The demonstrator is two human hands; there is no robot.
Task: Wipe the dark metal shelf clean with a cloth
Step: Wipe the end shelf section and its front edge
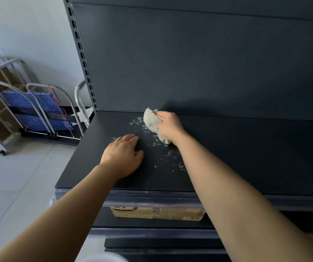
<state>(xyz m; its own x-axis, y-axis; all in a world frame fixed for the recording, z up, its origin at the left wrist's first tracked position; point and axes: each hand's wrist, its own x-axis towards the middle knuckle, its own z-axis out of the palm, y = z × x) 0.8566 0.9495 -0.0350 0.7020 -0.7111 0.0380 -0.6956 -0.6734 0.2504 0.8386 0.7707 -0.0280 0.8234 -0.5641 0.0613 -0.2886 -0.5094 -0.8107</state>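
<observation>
Reading: print on the cardboard box is being blurred past legibility.
Right hand: the crumpled cloth is being gripped against the dark metal shelf, amid white powder.
Left hand: being rested flat on the shelf, holding nothing.

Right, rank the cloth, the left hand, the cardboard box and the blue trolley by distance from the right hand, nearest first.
1. cloth: gripped in the right hand itself.
2. left hand: resting on the shelf, just left.
3. cardboard box: under the shelf.
4. blue trolley: on the floor, far left.
</observation>
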